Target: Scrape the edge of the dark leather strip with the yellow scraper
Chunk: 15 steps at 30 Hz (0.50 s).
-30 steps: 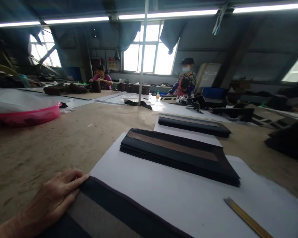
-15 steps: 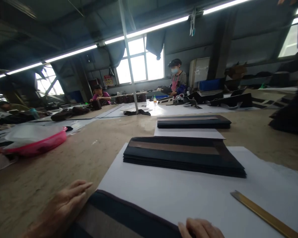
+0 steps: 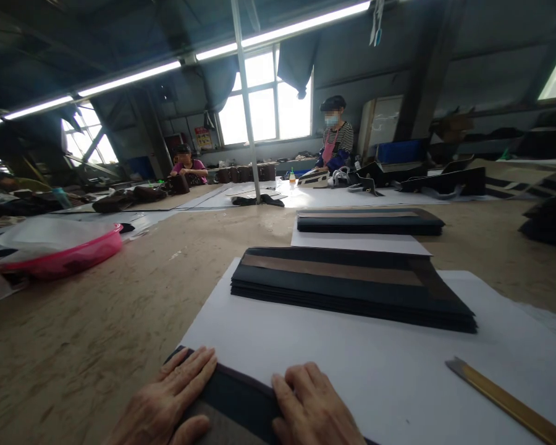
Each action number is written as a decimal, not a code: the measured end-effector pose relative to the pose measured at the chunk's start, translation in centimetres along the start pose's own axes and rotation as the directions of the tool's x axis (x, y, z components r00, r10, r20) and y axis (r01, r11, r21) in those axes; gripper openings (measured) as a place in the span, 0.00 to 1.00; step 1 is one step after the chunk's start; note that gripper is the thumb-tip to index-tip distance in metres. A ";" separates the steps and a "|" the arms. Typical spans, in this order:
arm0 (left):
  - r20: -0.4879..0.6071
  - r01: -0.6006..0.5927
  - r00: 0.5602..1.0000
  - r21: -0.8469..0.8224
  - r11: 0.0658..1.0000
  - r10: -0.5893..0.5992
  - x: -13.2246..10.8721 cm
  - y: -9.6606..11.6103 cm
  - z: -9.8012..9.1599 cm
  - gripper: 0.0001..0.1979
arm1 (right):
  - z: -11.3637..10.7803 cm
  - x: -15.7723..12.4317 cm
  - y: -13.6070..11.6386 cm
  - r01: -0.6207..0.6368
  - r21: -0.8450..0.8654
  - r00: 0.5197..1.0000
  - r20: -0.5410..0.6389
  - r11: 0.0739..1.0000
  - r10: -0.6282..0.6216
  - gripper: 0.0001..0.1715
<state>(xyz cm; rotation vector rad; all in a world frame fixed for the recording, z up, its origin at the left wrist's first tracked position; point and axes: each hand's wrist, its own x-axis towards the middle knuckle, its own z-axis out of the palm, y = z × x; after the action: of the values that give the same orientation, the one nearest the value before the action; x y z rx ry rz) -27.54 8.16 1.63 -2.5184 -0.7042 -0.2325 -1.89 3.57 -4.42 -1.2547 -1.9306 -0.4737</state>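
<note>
My left hand [image 3: 164, 405] lies flat on the dark panel [image 3: 234, 395] at the near edge of the worktop [image 3: 97, 321], fingers [image 3: 192, 371] spread and gripping nothing. My right hand [image 3: 312, 411] presses on the same panel just beside it, fingers also flat and open. The panel rests on white paper [image 3: 343, 352]. Beyond it on the paper sits a stack [image 3: 352, 287] of dark panels; a ruler [image 3: 505, 402] lies to the right. A pink basin [image 3: 60, 256] stands far left.
</note>
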 end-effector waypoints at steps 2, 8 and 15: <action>-0.002 -0.008 1.000 0.013 1.000 0.008 0.0 0.0 -0.1 0.29 | 1.9 0.8 -1.0 -0.016 0.001 1.000 0.004 1.000 0.016 0.20; -0.029 -0.009 1.000 0.040 0.999 0.010 0.0 0.1 0.8 0.31 | 4.3 0.7 -2.4 0.049 0.017 0.999 -0.014 0.999 -0.049 0.16; -0.081 0.026 0.996 -0.058 0.998 -0.031 -0.4 0.2 1.6 0.32 | 3.2 0.9 -3.2 0.054 -0.045 0.998 0.039 0.998 -0.052 0.19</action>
<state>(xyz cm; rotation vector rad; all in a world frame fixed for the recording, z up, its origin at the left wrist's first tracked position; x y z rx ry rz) -27.73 8.68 0.06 -2.5381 -0.7108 -0.3685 -6.19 4.84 -5.46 -1.2521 -1.9993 -0.5280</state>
